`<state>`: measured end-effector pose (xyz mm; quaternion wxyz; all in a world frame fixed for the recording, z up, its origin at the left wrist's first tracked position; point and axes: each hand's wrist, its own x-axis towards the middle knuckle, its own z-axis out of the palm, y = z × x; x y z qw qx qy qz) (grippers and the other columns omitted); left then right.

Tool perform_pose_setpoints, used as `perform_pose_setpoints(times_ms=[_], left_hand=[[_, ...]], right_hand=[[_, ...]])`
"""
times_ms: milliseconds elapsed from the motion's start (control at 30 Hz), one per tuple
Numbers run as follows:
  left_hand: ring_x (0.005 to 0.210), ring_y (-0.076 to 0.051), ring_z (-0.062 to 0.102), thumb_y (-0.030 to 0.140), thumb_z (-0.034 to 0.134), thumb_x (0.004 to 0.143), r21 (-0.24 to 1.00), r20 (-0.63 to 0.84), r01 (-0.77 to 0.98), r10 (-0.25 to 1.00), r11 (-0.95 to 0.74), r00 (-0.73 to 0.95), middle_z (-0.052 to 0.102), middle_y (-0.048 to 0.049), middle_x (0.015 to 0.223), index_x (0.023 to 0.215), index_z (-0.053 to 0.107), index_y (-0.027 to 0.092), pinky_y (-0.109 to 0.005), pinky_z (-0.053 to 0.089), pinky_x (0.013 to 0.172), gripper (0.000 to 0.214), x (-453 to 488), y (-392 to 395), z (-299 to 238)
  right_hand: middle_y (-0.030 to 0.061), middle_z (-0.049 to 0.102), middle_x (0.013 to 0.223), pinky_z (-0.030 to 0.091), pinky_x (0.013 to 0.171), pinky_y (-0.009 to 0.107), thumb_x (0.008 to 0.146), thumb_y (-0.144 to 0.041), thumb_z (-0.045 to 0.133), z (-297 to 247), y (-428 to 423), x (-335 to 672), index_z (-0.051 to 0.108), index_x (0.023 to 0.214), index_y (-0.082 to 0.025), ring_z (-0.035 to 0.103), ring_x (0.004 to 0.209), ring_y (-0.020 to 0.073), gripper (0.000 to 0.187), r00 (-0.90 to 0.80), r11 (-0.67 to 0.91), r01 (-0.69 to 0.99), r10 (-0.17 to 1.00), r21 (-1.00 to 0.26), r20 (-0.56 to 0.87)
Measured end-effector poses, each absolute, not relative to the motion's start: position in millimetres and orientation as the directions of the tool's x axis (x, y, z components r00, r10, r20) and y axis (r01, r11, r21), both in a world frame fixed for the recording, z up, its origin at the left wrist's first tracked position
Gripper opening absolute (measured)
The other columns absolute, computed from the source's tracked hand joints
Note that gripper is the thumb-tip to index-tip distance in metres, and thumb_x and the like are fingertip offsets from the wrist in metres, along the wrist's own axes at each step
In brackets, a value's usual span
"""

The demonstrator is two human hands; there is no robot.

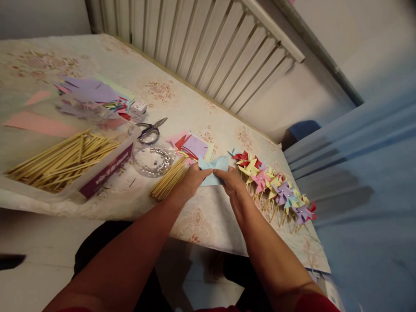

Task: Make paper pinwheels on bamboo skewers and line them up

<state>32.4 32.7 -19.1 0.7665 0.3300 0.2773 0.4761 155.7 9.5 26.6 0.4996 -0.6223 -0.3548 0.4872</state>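
Both hands meet over a light blue piece of paper [213,167] near the table's front edge. My left hand [191,179] pinches its left side, and my right hand [233,181] pinches its right side, fingers closed on the folded paper. A loose bundle of wooden sticks [168,181] lies just left of my left hand. A row of finished paper pinwheels [275,187] in red, yellow, pink, purple and blue lies right of my right hand.
A clear tray of wooden sticks [63,161] sits at left. A round clear lid with small pins [153,160], scissors [152,128], a small box [138,106] and stacks of coloured paper [89,89] lie behind. A floral cloth [203,217] covers the table; a radiator [207,42] stands beyond.
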Motion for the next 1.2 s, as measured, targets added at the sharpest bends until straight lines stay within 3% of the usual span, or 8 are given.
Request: perform_pose_setpoints(times_ms=[367,600,900,1067,1200], left_hand=[[0.055,-0.013,0.057,0.025,0.074,0.063,0.765,-0.132,-0.549,0.916,0.338,0.380,0.067,-0.0014,0.064,0.080,0.067,0.012,-0.025,0.045,0.055,0.023,29.9,35.3,-21.1],[0.058,-0.013,0.059,0.023,0.074,0.059,0.731,-0.142,-0.577,0.908,0.364,0.394,0.069,-0.0026,0.068,0.082,0.067,0.011,-0.026,0.047,0.059,0.027,30.1,40.2,-21.7],[0.057,-0.013,0.060,0.020,0.070,0.062,0.716,-0.165,-0.568,0.889,0.405,0.426,0.068,-0.0016,0.066,0.077,0.066,0.013,-0.025,0.047,0.060,0.017,27.7,39.3,-18.2],[0.056,-0.013,0.059,0.017,0.069,0.062,0.713,-0.189,-0.562,0.886,0.421,0.424,0.066,-0.0004,0.060,0.073,0.064,0.014,-0.025,0.047,0.059,0.012,25.0,37.0,-11.9],[0.056,-0.013,0.057,0.017,0.069,0.063,0.716,-0.179,-0.565,0.890,0.410,0.419,0.063,0.0007,0.057,0.072,0.063,0.014,-0.024,0.046,0.059,0.011,23.7,36.0,-11.2]], right_hand=[[0.0012,0.073,0.068,0.050,0.062,0.027,0.048,-0.026,0.083,37.6,2.1,158.9,0.070,0.075,-0.016,0.062,0.058,0.0150,0.031,0.197,-0.270,-0.060,0.941,-0.961,-0.276],[-0.0047,0.063,0.059,0.038,0.051,0.022,0.052,-0.027,0.078,43.1,-9.3,170.2,0.068,0.076,-0.018,0.050,0.050,0.0085,0.027,0.306,-0.167,0.104,0.943,-0.980,-0.129],[-0.0043,0.061,0.063,0.041,0.056,0.024,0.054,-0.026,0.075,38.6,-17.8,171.4,0.064,0.079,-0.019,0.051,0.054,0.0098,0.028,0.340,-0.100,0.170,0.940,-0.980,-0.037],[-0.0049,0.057,0.065,0.042,0.059,0.027,0.059,-0.028,0.075,37.5,-21.9,172.5,0.060,0.077,-0.020,0.050,0.059,0.0119,0.024,0.410,-0.006,0.437,0.892,-0.900,0.193],[-0.0027,0.056,0.067,0.040,0.061,0.027,0.067,-0.027,0.071,39.1,-29.5,175.2,0.062,0.068,-0.021,0.048,0.063,0.0128,0.011,0.283,0.072,0.593,0.914,-0.802,0.291]])
